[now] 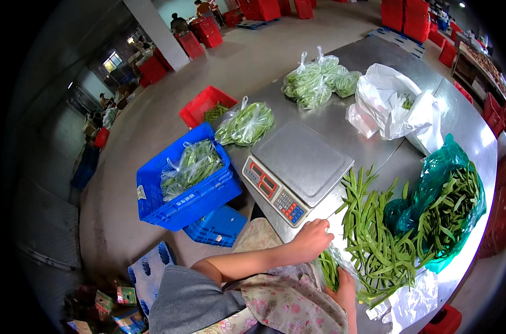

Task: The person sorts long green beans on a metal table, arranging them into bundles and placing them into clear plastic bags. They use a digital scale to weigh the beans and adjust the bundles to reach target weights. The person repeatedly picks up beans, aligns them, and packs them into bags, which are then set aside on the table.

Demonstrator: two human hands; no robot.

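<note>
At the near edge of the steel table, a clear plastic bag of flat green beans (329,267) is between my hands. My left hand (313,239) is closed round the gathered top of the bag. Lower down, my right hand (344,288) grips its side, partly hidden by the bag and my sleeve. Just right of the bag spreads a loose pile of flat green beans (374,238). A digital scale (301,163) stands beyond my left hand, its keypad towards me and its plate bare. Further right, a green plastic sack (434,208) lies open, full of beans.
Filled, tied bags of beans stand at the table's back (315,81) and left edge (248,125). A white plastic bag (386,100) slumps behind the pile. Left of the table, a blue crate (165,213) holds bagged beans, with a red crate (194,106) behind. Flat plastic bags (415,300) lie near right.
</note>
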